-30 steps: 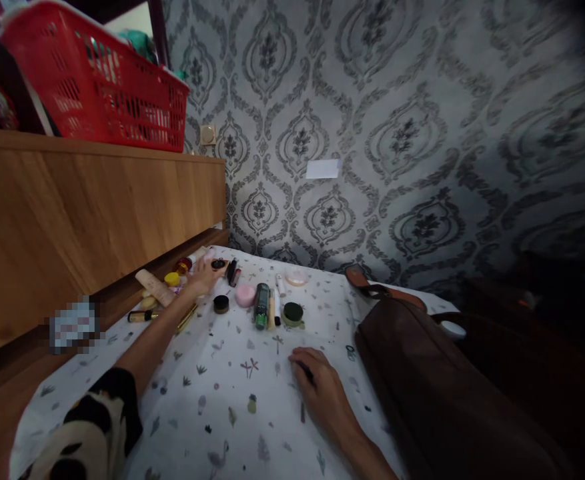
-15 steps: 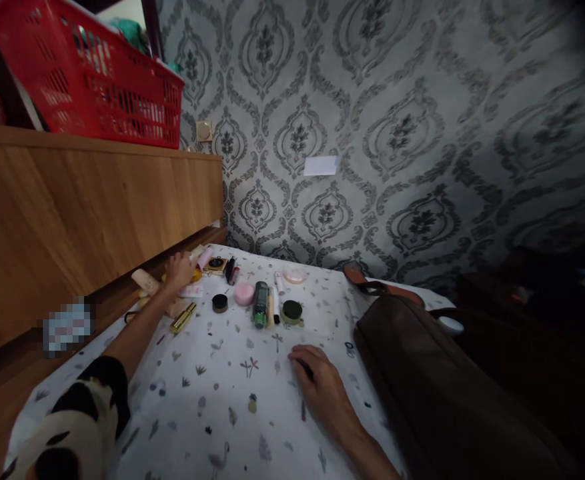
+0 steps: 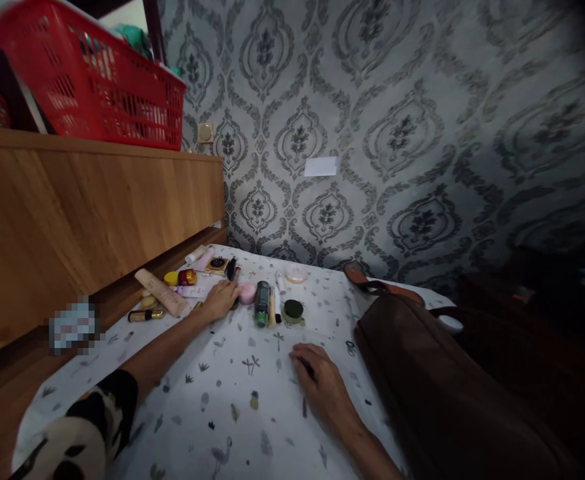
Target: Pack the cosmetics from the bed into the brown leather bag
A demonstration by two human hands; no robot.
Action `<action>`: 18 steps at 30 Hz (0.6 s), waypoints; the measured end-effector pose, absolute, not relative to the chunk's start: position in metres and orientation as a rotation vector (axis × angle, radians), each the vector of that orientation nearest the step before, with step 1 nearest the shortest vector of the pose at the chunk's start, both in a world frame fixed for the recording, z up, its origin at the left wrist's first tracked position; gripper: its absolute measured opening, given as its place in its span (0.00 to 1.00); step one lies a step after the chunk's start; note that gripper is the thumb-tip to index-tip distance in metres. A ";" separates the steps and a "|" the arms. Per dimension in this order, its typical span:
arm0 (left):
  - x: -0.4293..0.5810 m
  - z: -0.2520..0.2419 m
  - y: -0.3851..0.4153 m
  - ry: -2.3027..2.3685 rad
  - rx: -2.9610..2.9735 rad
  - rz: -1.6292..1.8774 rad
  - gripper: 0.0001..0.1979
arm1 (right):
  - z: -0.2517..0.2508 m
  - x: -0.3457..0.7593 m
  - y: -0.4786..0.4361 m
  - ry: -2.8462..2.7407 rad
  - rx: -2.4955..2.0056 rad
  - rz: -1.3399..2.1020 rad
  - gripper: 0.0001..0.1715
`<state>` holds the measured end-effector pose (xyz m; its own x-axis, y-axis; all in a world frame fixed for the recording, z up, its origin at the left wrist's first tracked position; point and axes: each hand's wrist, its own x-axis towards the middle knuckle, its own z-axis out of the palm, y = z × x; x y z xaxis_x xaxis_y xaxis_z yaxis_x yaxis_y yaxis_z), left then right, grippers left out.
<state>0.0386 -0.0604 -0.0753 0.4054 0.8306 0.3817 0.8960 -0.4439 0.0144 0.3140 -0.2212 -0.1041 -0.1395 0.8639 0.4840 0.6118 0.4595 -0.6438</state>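
Observation:
My left hand (image 3: 221,300) is over a small dark-lidded jar (image 3: 235,304), its fingers curled around it; only the jar's edge shows. Right beside my fingertips is a pink round jar (image 3: 247,294). My right hand (image 3: 322,383) rests on the white patterned sheet (image 3: 252,427), loosely curled, with a gap between thumb and fingers and nothing visible in it. Between the hands lie a green bottle (image 3: 261,303), slim tubes (image 3: 274,307) and a dark green-lidded jar (image 3: 293,311). Left of my left hand are a beige tube (image 3: 161,292), a gold-and-black tube (image 3: 145,315) and a yellow-and-red item (image 3: 186,277).
A brown bag (image 3: 422,373) with a strap (image 3: 387,288) stands on the right. Wooden furniture (image 3: 97,220) bearing a red basket (image 3: 122,100) borders the left. The patterned wall (image 3: 322,100) closes the back. Further back lie a square compact (image 3: 217,265) and a pale round case (image 3: 295,274).
My left hand has moved right and toward me, from the tubes by the furniture to the dark-lidded jar. The beige tube and yellow-and-red item now show uncovered. My right hand stays put.

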 end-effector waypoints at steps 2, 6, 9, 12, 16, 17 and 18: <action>0.053 -0.075 -0.059 -1.635 -2.384 -0.521 0.19 | -0.104 0.314 -0.221 -1.855 -1.245 0.372 0.16; 0.075 -0.071 -0.059 -1.799 -2.241 -0.556 0.25 | -0.104 0.315 -0.221 -1.862 -1.245 0.375 0.16; 0.072 -0.071 -0.065 -1.819 -2.244 -0.529 0.28 | -0.103 0.316 -0.222 -1.869 -1.245 0.376 0.16; 0.048 -0.077 -0.078 -1.773 -2.300 -0.438 0.33 | -0.102 0.316 -0.223 -1.880 -1.252 0.372 0.16; 0.000 -0.082 -0.094 -1.761 -2.318 -0.300 0.37 | -0.103 0.316 -0.223 -1.877 -1.265 0.385 0.16; -0.011 -0.082 -0.097 -1.769 -2.299 -0.285 0.35 | -0.103 0.316 -0.223 -1.874 -1.265 0.390 0.16; -0.020 -0.080 -0.100 -1.773 -2.279 -0.280 0.33 | -0.103 0.316 -0.223 -1.869 -1.265 0.396 0.16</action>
